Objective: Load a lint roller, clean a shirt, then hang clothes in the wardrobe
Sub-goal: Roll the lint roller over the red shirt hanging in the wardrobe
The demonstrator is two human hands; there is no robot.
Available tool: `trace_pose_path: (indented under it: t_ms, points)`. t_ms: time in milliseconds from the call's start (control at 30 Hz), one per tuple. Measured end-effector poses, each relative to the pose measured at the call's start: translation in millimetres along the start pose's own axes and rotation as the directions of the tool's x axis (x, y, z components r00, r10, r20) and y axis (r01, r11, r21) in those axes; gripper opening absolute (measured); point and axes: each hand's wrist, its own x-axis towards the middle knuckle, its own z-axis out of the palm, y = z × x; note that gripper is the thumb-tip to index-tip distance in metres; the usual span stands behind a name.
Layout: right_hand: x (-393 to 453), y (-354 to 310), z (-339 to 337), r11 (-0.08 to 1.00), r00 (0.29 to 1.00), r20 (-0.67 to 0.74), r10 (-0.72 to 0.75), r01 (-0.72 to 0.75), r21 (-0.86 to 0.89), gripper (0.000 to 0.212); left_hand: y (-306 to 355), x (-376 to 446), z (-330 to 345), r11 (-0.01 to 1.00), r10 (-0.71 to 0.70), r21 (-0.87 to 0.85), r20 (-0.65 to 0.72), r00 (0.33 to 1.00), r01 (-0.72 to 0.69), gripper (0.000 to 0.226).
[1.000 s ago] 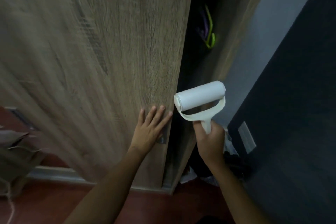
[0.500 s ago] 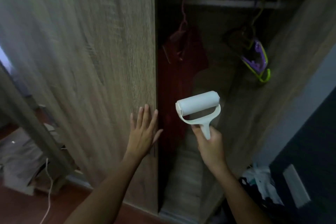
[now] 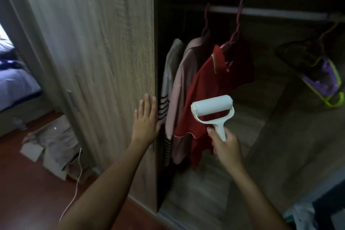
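My right hand [image 3: 225, 147] grips the handle of a white lint roller [image 3: 212, 108], held upright in front of the open wardrobe. My left hand [image 3: 146, 119] lies flat, fingers spread, against the edge of the wooden sliding door [image 3: 104, 61]. Inside, a red shirt [image 3: 214, 87], a pink shirt [image 3: 183, 87] and a white striped garment [image 3: 168, 80] hang from the rail [image 3: 270, 13]. The roller is just in front of the red shirt's lower part.
Purple and green empty hangers [image 3: 324, 80] hang at the rail's right end. Flattened cardboard [image 3: 50, 142] and a white cable [image 3: 74, 188] lie on the red floor at left. A bed [image 3: 15, 87] shows through the doorway. Crumpled white items [image 3: 302, 214] lie bottom right.
The sliding door has moved left under my left hand, opening the wardrobe wide and revealing the hanging clothes. The lint roller stays in my right hand.
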Motion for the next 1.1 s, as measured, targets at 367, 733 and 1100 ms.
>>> trace_pose_path:
  t_ms: [367,733,1100]
  points:
    - [5,6,31,1.0,0.999,0.04,0.011,-0.012,0.018,0.03,-49,23,-10,0.994,-0.099,-0.029,0.075,0.992,0.101,0.109]
    - [17,4,47,1.0,1.0,-0.013,0.018,-0.018,0.013,0.024,-73,32,-16,0.998,-0.049,0.037,0.079,0.996,0.046,0.106]
    - [8,7,71,0.984,0.975,-0.211,0.069,-0.031,0.176,0.025,-70,25,-10,0.999,0.04,0.008,-0.115,0.993,-0.039,0.084]
